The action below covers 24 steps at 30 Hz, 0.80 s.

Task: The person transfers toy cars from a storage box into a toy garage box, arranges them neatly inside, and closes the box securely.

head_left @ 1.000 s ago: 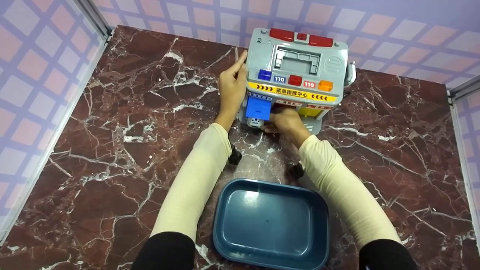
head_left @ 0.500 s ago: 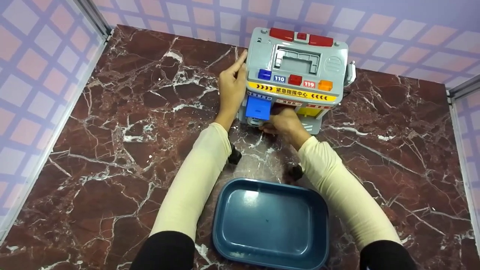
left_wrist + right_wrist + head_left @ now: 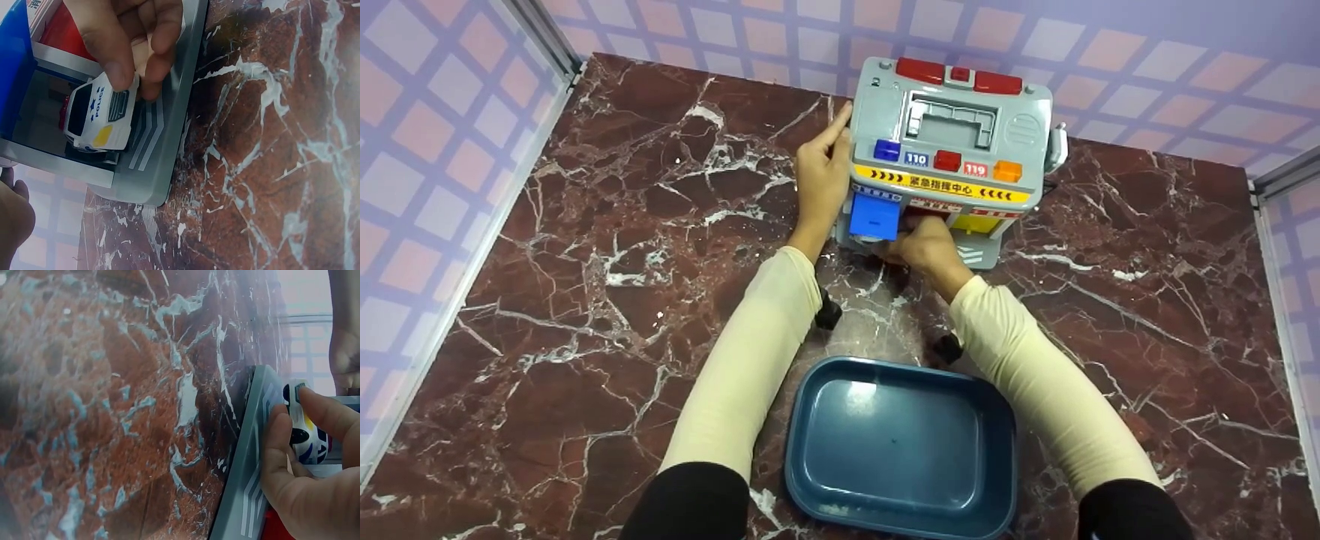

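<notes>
A grey toy emergency station [image 3: 877, 105] stands near the back wall, its blue door [image 3: 874, 217] raised over the left bay. Against its left side rests my left hand [image 3: 820, 176], with the index finger extended along it. My right hand [image 3: 926, 247] is low at the station's front. In the left wrist view, a white toy police car [image 3: 104, 115] sits partly inside the bay, nose outward. The right wrist view has my right hand [image 3: 315, 495] pinching the car [image 3: 306, 430] near its front between thumb and finger. From the head view the door hides most of the car.
A dark blue plastic tub [image 3: 900, 517] is close in front, between the forearms. A yellow bay door [image 3: 975, 223] shows at the station's right. Reddish marble-patterned surface [image 3: 585, 300] surrounds everything, with patterned walls at the back and both sides.
The police car has gone further back into the left bay, under the blue door, with my right hand following it. My left hand has stayed against the station's side.
</notes>
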Tool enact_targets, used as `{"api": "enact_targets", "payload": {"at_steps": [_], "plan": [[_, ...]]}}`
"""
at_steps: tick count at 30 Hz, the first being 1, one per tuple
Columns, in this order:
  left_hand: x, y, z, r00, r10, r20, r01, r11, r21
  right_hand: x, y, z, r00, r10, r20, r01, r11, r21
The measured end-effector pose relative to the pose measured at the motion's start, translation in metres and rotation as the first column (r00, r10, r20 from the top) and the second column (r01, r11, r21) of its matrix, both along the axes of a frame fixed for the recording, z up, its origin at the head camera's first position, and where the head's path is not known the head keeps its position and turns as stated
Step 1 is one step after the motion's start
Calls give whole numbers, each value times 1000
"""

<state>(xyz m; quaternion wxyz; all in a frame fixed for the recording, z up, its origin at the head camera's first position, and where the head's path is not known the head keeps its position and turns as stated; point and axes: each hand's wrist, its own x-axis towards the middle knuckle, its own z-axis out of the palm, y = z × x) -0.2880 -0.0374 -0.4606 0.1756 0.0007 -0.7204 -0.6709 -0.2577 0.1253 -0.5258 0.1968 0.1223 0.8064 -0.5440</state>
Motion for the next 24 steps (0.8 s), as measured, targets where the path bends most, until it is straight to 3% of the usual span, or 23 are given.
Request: {"api": "enact_targets", "payload": {"at_steps": [1,3,5,7,9,14,24], "plan": [[0,0,0,1000,1,3,-1,1000,-1,14,-17,39,1000,-15,17,14,999,39],[0,0,0,1000,3,-2,-3,1000,-4,38,-27,89,1000,-19,17,18,998,58],[0,0,0,1000,3,2,-3,1000,-5,44,-25,101,1000,-9,15,9,1000,8],[-1,0,0,1000,3,6,-3,1000,-1,45,-22,98,1000,-1,-7,1,999,-33],[-1,-1,0,1000,3,13,-3,1000,1,38,-15,81,1000,-4,-24,2,997,-74],[-1,0,-1,1000,1,7,-1,1000,13,25,-8,52,997,17,-71,-16,1000,9],[0,0,0,1000,-8,-5,9,1000,19,25,-8,55,984,124,-126,-87,961,263]]}}
